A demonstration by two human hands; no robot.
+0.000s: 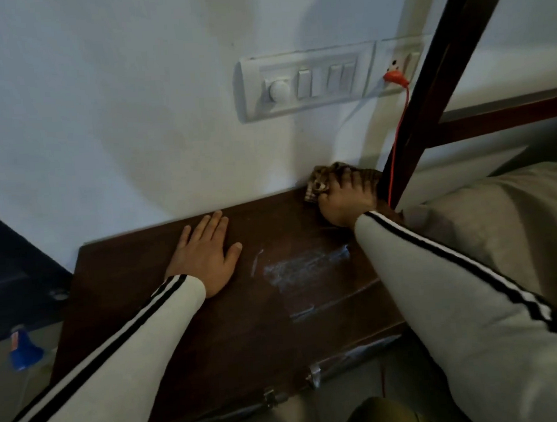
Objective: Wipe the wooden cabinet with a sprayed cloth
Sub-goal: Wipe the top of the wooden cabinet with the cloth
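Note:
A dark brown wooden cabinet stands against the white wall, seen from above. A pale wet or dusty smear marks the middle of its top. My left hand lies flat, palm down, fingers together, on the top's back left part. At the far right corner, next to the wall, my right hand presses a crumpled checked brown cloth onto the top. The cloth is bunched under and ahead of the fingers.
A dark wooden bed post rises just right of the cloth, with an orange cable running down from a plug in the wall switch panel. A grey bed lies to the right. A blue spray bottle stands on the floor, left.

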